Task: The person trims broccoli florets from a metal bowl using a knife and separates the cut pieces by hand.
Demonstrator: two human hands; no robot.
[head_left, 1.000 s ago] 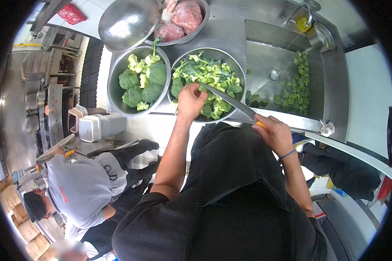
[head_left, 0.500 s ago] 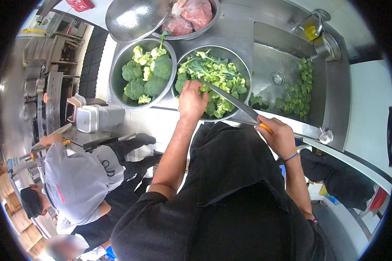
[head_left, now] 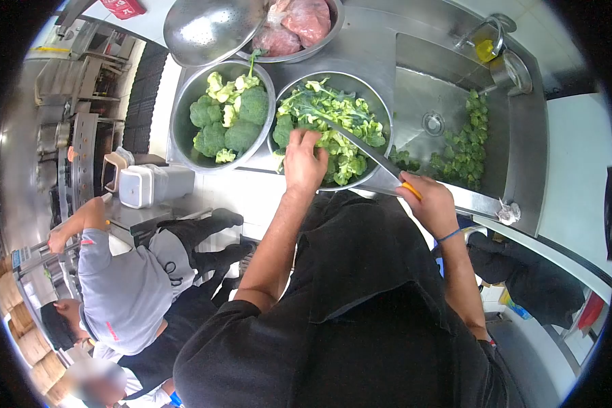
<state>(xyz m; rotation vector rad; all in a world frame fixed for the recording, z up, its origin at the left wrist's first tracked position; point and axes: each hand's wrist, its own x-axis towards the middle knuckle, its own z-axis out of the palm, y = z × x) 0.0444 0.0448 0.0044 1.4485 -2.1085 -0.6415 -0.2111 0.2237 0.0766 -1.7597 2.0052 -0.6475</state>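
My right hand (head_left: 430, 204) is closed around the yellow handle of a long knife (head_left: 368, 151). The blade reaches up and left over a metal bowl (head_left: 390, 136) of cut broccoli pieces (head_left: 357, 126). At the near left side of that bowl, my left hand (head_left: 304, 163) has its fingers curled down on broccoli. The palm hides most of what they grip. The knife tip lies just beyond those fingers. Beside it on the left, a second metal bowl (head_left: 177, 139) holds whole broccoli heads (head_left: 214, 138) and pale stalks.
Behind the bowls are a perforated metal colander (head_left: 211, 30) and a bowl of bagged raw meat (head_left: 302, 24). The sink (head_left: 415, 88) on the right holds water and green leaves (head_left: 466, 149). White tubs (head_left: 137, 187) stand at left, near a co-worker in a grey shirt (head_left: 126, 289).
My left hand has moved slightly down and right, its fingers now farther from the blade. The knife has shifted slightly. At left, the co-worker's arm and body have moved.
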